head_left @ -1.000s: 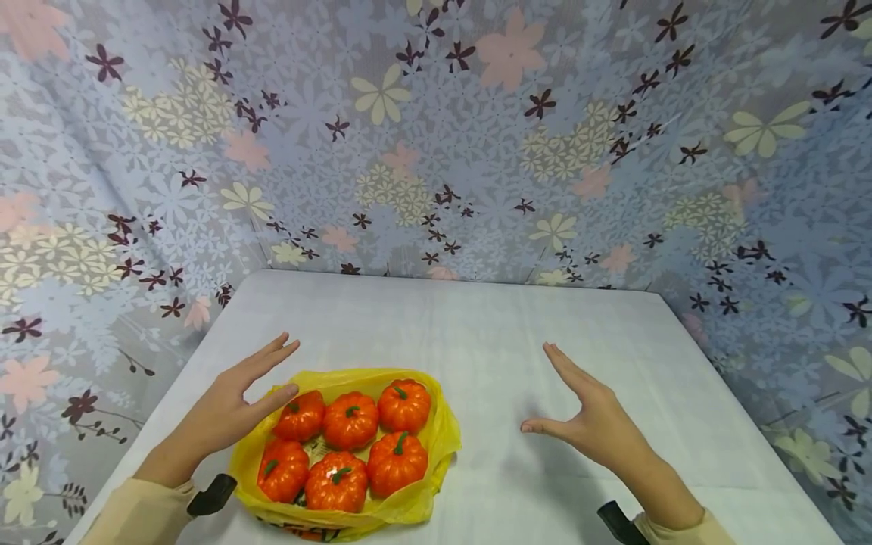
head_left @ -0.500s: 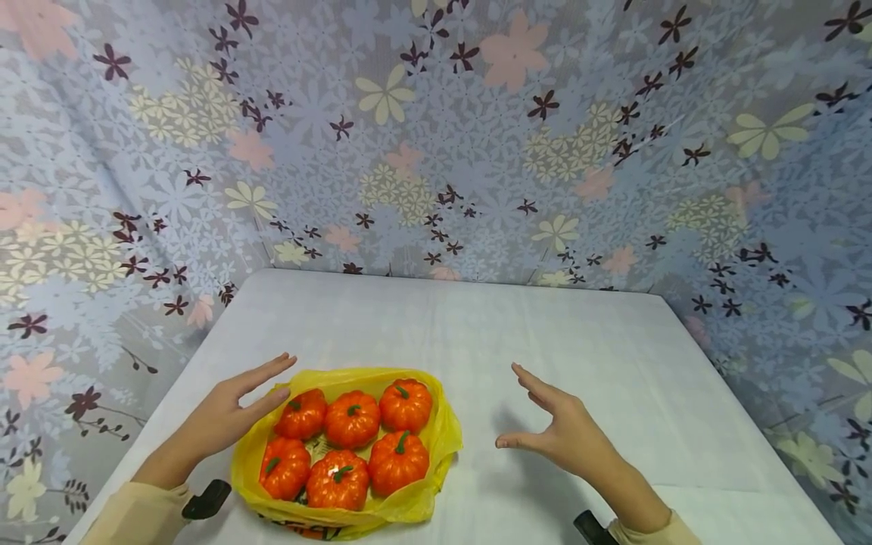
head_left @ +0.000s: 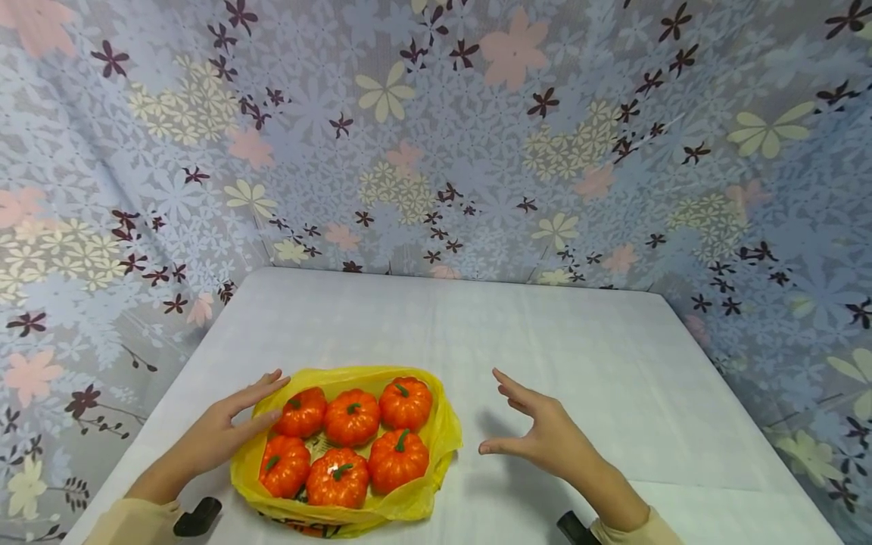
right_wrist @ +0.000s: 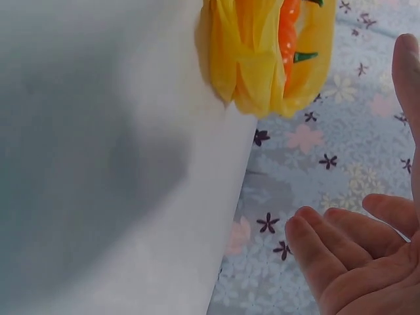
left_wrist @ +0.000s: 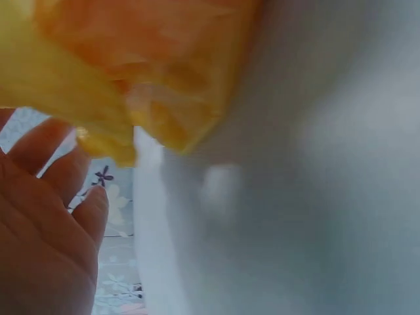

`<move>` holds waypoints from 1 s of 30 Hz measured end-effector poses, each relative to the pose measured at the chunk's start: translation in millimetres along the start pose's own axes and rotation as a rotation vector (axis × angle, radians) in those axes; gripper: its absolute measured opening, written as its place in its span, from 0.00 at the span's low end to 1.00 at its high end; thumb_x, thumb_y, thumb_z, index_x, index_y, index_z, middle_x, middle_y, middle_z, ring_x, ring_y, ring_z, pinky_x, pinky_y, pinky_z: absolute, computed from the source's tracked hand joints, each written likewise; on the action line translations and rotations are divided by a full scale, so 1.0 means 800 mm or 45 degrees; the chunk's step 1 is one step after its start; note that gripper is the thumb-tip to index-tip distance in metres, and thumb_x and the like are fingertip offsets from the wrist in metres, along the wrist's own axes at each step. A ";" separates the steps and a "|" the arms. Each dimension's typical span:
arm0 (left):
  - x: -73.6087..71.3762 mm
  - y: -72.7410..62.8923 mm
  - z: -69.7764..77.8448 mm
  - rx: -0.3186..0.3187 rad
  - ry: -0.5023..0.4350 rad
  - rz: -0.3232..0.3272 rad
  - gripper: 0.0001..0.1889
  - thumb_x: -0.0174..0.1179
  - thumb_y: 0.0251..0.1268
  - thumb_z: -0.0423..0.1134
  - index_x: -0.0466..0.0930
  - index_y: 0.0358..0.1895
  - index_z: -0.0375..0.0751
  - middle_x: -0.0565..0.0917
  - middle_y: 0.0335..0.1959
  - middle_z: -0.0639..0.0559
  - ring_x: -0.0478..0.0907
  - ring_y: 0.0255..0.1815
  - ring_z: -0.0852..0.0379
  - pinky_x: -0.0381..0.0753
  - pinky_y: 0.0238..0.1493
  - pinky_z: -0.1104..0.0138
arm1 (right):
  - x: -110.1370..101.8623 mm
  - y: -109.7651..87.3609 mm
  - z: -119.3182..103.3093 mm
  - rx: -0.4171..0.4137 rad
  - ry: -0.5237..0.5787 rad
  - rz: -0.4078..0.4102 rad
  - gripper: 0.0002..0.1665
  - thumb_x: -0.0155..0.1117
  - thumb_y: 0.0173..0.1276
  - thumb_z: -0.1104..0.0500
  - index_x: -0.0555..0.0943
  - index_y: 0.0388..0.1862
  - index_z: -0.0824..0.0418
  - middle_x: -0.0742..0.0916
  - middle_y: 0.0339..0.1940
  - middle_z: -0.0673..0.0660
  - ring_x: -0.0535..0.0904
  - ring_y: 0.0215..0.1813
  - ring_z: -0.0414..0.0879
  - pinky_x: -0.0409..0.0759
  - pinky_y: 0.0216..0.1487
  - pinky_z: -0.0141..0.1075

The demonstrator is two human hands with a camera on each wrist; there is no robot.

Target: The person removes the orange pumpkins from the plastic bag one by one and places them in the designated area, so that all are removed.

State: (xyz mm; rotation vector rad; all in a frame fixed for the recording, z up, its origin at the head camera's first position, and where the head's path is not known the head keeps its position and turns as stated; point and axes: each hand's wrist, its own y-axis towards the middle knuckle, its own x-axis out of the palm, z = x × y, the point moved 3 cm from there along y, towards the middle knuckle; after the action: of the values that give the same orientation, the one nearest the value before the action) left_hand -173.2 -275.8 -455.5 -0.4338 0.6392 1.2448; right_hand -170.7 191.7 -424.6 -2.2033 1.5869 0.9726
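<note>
A yellow plastic bag [head_left: 446, 424], its top spread wide, sits left of centre on the table and holds several small orange pumpkins [head_left: 351, 418] with green stems. My left hand [head_left: 211, 435] is at the bag's left rim, fingers extended and thumb apart; whether it touches the plastic I cannot tell. In the left wrist view the bag [left_wrist: 65, 85] hangs close over the fingers. My right hand [head_left: 548, 435] hovers to the right of the bag, thumb and fingers spread, holding nothing. The right wrist view shows the bag [right_wrist: 252, 59] some way off from that hand [right_wrist: 367, 262].
A white cloth covers the table [head_left: 545, 325]. Behind it and on both sides hangs a floral curtain [head_left: 436, 151]. Dark wrist devices [head_left: 197, 517] sit at both cuffs.
My right hand has moved left toward the bag and slightly down. My left hand has lowered a little to the bag's left rim. The bag and pumpkins have stayed in place.
</note>
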 end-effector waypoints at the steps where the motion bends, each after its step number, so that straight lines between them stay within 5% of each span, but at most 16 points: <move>1: 0.002 -0.001 -0.003 -0.004 -0.004 -0.002 0.29 0.58 0.74 0.52 0.69 0.75 0.50 0.61 0.78 0.43 0.52 0.78 0.34 0.54 0.67 0.30 | 0.003 0.002 -0.002 -0.005 0.011 -0.008 0.63 0.82 0.46 0.37 0.64 0.79 0.52 0.77 0.69 0.62 0.78 0.63 0.63 0.77 0.61 0.54; 9: 0.010 -0.009 -0.011 0.018 -0.048 0.029 0.31 0.59 0.74 0.49 0.65 0.77 0.51 0.57 0.80 0.43 0.49 0.78 0.33 0.51 0.66 0.27 | 0.022 0.009 -0.012 -0.050 0.080 -0.049 0.63 0.82 0.47 0.38 0.64 0.79 0.52 0.75 0.72 0.60 0.77 0.65 0.62 0.76 0.62 0.52; 18: 0.012 -0.016 -0.006 0.157 -0.077 0.036 0.29 0.60 0.73 0.41 0.69 0.75 0.54 0.54 0.81 0.46 0.47 0.80 0.38 0.51 0.61 0.23 | 0.044 0.015 -0.017 -0.073 0.135 -0.087 0.60 0.84 0.49 0.44 0.65 0.79 0.54 0.75 0.72 0.59 0.77 0.65 0.61 0.76 0.63 0.46; 30: 0.010 -0.014 -0.008 0.119 -0.067 0.006 0.30 0.60 0.72 0.42 0.67 0.76 0.50 0.53 0.81 0.41 0.45 0.78 0.28 0.48 0.62 0.23 | 0.069 0.021 -0.030 -0.151 0.283 -0.163 0.59 0.84 0.49 0.46 0.66 0.77 0.63 0.72 0.75 0.60 0.69 0.73 0.56 0.73 0.66 0.43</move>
State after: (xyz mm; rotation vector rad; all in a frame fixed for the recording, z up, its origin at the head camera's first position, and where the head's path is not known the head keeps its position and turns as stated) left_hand -162.2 -276.8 -466.0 -0.3207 0.6513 1.2219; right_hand -166.9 131.1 -439.9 -2.5365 1.4879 0.8289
